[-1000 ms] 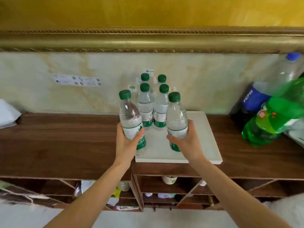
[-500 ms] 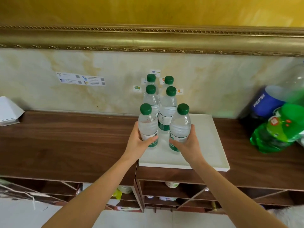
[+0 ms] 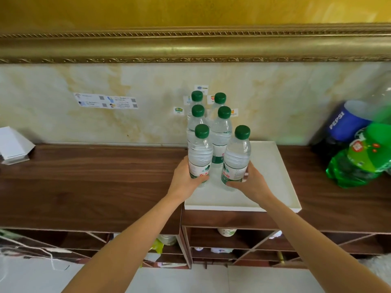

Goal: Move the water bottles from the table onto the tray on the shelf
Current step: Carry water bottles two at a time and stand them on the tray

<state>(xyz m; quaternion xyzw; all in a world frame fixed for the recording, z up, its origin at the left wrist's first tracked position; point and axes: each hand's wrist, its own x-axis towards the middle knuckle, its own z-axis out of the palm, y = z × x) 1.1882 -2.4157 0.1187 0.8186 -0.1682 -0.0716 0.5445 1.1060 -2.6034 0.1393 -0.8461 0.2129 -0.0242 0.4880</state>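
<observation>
A white tray (image 3: 273,178) lies on the dark wooden shelf (image 3: 95,182). Several clear water bottles with green caps stand on it in two rows. My left hand (image 3: 183,178) grips the front left bottle (image 3: 200,154) low on its label. My right hand (image 3: 252,182) grips the front right bottle (image 3: 236,157) the same way. Both bottles are upright, with their bases at the tray's surface. Behind them stand a middle pair (image 3: 221,134) and a back pair (image 3: 197,98) close to the wall.
A large Pepsi bottle (image 3: 347,121) and a green soda bottle (image 3: 359,157) lean at the shelf's right end. A white box (image 3: 12,144) sits at the far left. Cubbyholes (image 3: 232,244) with small items lie under the shelf.
My hands carried both bottles forward and to the right, from the tray's front left edge onto the tray. They now stand just in front of the middle pair.
</observation>
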